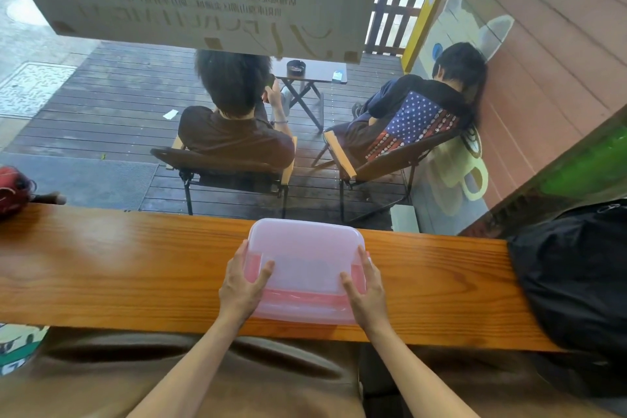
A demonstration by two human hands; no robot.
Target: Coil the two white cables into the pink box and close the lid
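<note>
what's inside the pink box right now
The lid sits on the pink box, held by the left hand and right hand. Through the cloudy plastic no cables can be made out.

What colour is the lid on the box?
Translucent pale pink lid, seen in the head view.
</note>
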